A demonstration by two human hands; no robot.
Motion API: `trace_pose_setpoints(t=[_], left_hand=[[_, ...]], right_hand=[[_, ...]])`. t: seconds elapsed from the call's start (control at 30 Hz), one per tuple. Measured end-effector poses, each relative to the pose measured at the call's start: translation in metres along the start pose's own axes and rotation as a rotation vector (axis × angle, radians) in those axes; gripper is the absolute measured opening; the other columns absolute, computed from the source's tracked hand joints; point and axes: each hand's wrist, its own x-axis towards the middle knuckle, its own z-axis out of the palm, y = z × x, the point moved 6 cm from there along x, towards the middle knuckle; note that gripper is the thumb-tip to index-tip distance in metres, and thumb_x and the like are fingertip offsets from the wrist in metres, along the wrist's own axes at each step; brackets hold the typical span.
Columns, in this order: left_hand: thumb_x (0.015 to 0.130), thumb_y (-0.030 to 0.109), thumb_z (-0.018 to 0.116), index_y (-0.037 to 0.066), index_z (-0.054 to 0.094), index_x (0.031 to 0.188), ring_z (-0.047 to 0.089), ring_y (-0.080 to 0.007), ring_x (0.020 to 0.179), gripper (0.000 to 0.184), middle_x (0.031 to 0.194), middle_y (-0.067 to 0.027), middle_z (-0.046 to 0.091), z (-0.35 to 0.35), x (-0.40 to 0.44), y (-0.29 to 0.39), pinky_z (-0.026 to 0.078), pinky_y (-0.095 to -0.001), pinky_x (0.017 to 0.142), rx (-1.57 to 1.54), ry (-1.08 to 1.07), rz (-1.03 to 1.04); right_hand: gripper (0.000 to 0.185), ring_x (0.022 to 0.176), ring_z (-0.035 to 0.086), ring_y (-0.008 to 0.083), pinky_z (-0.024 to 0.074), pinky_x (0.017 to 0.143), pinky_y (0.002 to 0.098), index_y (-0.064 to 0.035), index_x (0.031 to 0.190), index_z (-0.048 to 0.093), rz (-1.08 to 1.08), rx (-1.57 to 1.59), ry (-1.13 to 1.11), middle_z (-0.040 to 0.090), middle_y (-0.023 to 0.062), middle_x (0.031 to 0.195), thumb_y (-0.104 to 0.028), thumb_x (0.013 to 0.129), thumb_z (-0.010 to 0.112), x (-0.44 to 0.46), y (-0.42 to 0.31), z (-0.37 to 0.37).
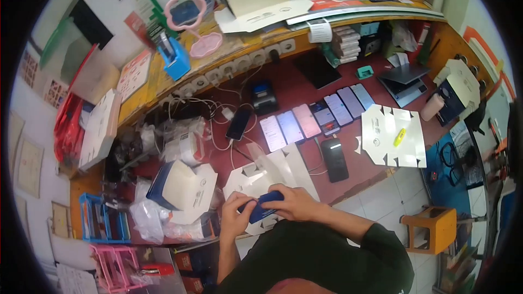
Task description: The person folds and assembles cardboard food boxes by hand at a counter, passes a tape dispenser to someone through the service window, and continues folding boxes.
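Note:
Both my hands are close to my body at the desk's front edge. Between them is a dark blue folded card piece (pixel 260 211) with small pale print, possibly a little box or sleeve. My left hand (pixel 235 215) pinches its left end, and the fingers of my right hand (pixel 294 203) close on its upper right side. Beneath and beyond the hands lies a white cardboard sheet (pixel 297 171), partly covered by them. A clear plastic strip (pixel 265 166) rests over that sheet. To the right, a black phone (pixel 334 159) lies on the dark red desktop.
Several lit phones (pixel 306 121) form a row behind the sheet. White cables (pixel 220 140) tangle at left, near an open blue-and-white box (pixel 182 190). A white die-cut card (pixel 381 136) carries a yellow highlighter (pixel 400 137). An orange stool (pixel 430 230) stands at right.

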Motion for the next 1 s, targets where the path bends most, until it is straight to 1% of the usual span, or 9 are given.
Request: trace_pose_setpoints(t=[0.13,0.27,0.3,0.37,0.4,0.5,0.6,0.83,1.0], left_hand=[[0.080,0.005,0.067,-0.001,0.070,0.090,0.058,-0.0181,0.073,0.011,0.079,-0.0092,0.061,-0.002,-0.009,-0.031,0.045,-0.0285,0.066,-0.016,0.308,-0.116],[0.085,0.010,0.065,0.001,0.069,0.099,0.058,-0.0225,0.096,0.018,0.099,-0.0111,0.064,0.017,-0.004,-0.004,0.045,-0.0322,0.083,0.118,0.051,0.027],[0.085,0.010,0.065,0.001,0.069,0.099,0.058,-0.0225,0.096,0.018,0.099,-0.0111,0.064,0.014,-0.003,-0.007,0.045,-0.0322,0.083,0.123,0.091,0.002],[0.085,0.023,0.067,0.001,0.060,0.118,0.045,-0.0288,0.120,0.040,0.127,-0.0197,0.050,0.018,-0.004,-0.006,0.035,-0.0376,0.100,0.130,0.001,0.116],[0.085,0.023,0.067,0.001,0.060,0.118,0.045,-0.0288,0.120,0.040,0.127,-0.0197,0.050,0.016,-0.007,-0.003,0.035,-0.0376,0.100,0.134,0.034,0.097],[0.076,0.048,0.073,0.003,0.021,0.146,0.019,-0.0378,0.137,0.098,0.148,-0.0293,0.011,-0.020,-0.026,0.003,0.019,-0.0449,0.111,0.108,0.625,0.179],[0.077,0.038,0.075,0.012,-0.007,0.150,0.025,-0.0329,0.135,0.112,0.148,-0.0233,0.015,-0.010,-0.020,-0.040,0.026,-0.0431,0.109,-0.965,0.529,-0.064],[0.082,0.020,0.068,0.025,-0.010,0.150,0.042,-0.0267,0.122,0.104,0.137,-0.0205,0.034,0.006,-0.023,-0.076,0.042,-0.0377,0.096,-1.374,0.339,-0.284],[0.076,0.026,0.074,0.018,-0.001,0.150,0.041,-0.0290,0.123,0.105,0.135,-0.0233,0.036,-0.033,-0.018,-0.090,0.038,-0.0408,0.100,-1.109,0.372,-0.369]], right_hand=[[0.043,0.085,0.062,0.0276,0.0531,0.070,0.0372,-0.0262,0.112,0.063,-0.070,-0.086,0.075,0.052,0.0090,0.111,-0.013,0.071,0.071,0.002,0.000,-0.007],[0.038,0.085,0.062,0.0270,0.0532,0.068,0.0370,-0.0249,0.106,0.065,-0.083,-0.125,0.066,0.053,0.0084,0.109,-0.014,0.071,0.072,0.009,-0.004,-0.003],[0.051,0.086,0.061,0.0281,0.0532,0.066,0.0377,-0.0214,0.116,0.059,-0.102,-0.110,0.040,0.053,0.0099,0.109,-0.012,0.068,0.075,0.010,-0.004,-0.005],[0.055,0.088,0.061,0.0290,0.0536,0.067,0.0370,-0.0176,0.121,0.056,-0.032,-0.035,0.045,0.052,0.0114,0.109,-0.012,0.069,0.076,0.010,0.002,-0.002],[0.060,0.090,0.061,0.0298,0.0540,0.068,0.0363,-0.0137,0.125,0.052,0.074,0.020,0.080,0.051,0.0129,0.110,-0.012,0.071,0.076,0.009,0.008,-0.001],[0.070,0.104,0.054,0.0271,0.0504,0.078,0.0327,-0.0067,0.127,0.041,0.121,0.264,0.274,0.045,0.0151,0.116,-0.004,0.069,0.079,-0.003,0.030,0.017],[0.071,0.117,0.044,0.0244,0.0434,0.090,0.0328,-0.0077,0.123,0.036,0.122,0.559,0.380,0.041,0.0151,0.124,0.004,0.067,0.078,0.002,0.028,0.033],[0.049,0.123,0.041,0.0247,0.0359,0.101,0.0366,-0.0102,0.106,0.029,0.125,0.938,0.199,0.038,0.0188,0.132,0.010,0.079,0.065,0.004,0.019,0.101],[0.050,0.114,0.048,0.0186,0.0432,0.093,0.0322,-0.0039,0.129,0.029,0.383,1.030,0.103,0.039,0.0166,0.133,0.004,0.088,0.055,0.026,-0.001,0.124]])
